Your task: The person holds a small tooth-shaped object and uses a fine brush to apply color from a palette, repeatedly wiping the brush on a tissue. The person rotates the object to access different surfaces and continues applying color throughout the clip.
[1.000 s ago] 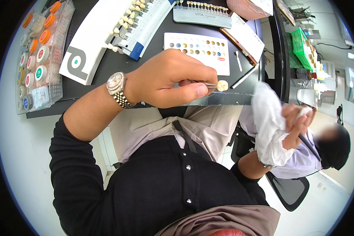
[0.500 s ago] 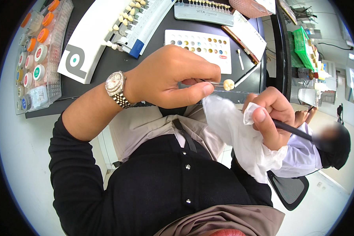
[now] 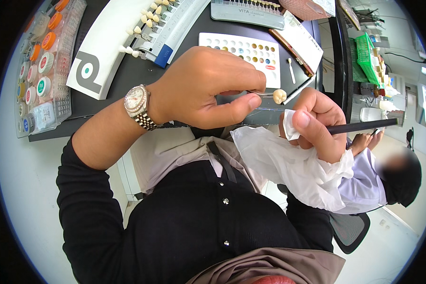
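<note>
Pinching metal holder [image 3: 266,94] w/ L hand [image 3: 212,90], tooth [image 3: 279,96] at its 3 o'clock end; R hand [image 3: 323,124] grips black stick [image 3: 369,126] + tissue [image 3: 288,170]. Tooth prob. light, hard, chippable: grip via holder.

The palette [image 3: 270,78] is white, dotted with rows of amber, brown, grey and blue — against a black table [image 3: 132,75]. Below the palette, the tooth crown [image 3: 279,96] is creamy yellow, the tissue [image 3: 288,161] plain white, the tool handle [image 3: 364,126] black. Left of the palette, the shade guide [image 3: 173,35] is pale grey, blue-ended; farther left, jar lids [image 3: 48,40] show orange, white and green. Right of it — a bright green basket [image 3: 364,53].
</note>
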Available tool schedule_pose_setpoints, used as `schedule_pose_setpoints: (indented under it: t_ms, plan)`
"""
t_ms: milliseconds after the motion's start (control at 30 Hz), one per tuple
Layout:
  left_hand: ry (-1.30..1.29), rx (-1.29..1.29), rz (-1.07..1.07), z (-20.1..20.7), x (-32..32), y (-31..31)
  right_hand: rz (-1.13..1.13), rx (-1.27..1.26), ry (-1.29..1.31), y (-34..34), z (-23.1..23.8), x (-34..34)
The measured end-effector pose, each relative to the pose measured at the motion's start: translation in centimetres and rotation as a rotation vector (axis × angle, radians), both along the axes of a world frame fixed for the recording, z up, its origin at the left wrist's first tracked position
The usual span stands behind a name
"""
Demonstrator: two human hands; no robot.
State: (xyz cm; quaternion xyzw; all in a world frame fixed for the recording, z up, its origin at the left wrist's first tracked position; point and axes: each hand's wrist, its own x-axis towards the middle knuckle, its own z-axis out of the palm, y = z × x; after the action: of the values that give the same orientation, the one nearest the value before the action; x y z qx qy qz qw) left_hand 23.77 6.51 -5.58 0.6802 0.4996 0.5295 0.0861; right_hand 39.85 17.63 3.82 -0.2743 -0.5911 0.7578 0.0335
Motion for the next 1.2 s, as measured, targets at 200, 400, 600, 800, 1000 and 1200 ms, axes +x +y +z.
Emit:
schedule_pose_setpoints:
  t_ms: [200, 400, 600, 800, 1000, 1200]
  plan:
    - [0.056, 0.092, 0.068, 0.23, 0.13, 0.34, -0.031, -0.139, 0.030, 0.09, -0.47, 0.05]
    - [0.091, 0.134, 0.110, 0.16, 0.24, 0.42, -0.062, -0.071, -0.010, -0.61, -0.09, -0.42]
    - [0.103, 0.151, 0.125, 0.16, 0.28, 0.40, -0.062, -0.033, -0.004, -0.33, -0.06, -0.42]
    - [0.111, 0.149, 0.132, 0.17, 0.27, 0.35, -0.060, -0.040, -0.006, -0.37, -0.08, -0.64]
    - [0.122, 0.153, 0.143, 0.11, 0.28, 0.33, -0.072, -0.035, 0.001, -0.39, -0.27, -0.72]
    - [0.118, 0.167, 0.142, 0.06, 0.27, 0.42, -0.092, -0.032, -0.019, -0.39, -0.21, -0.79]
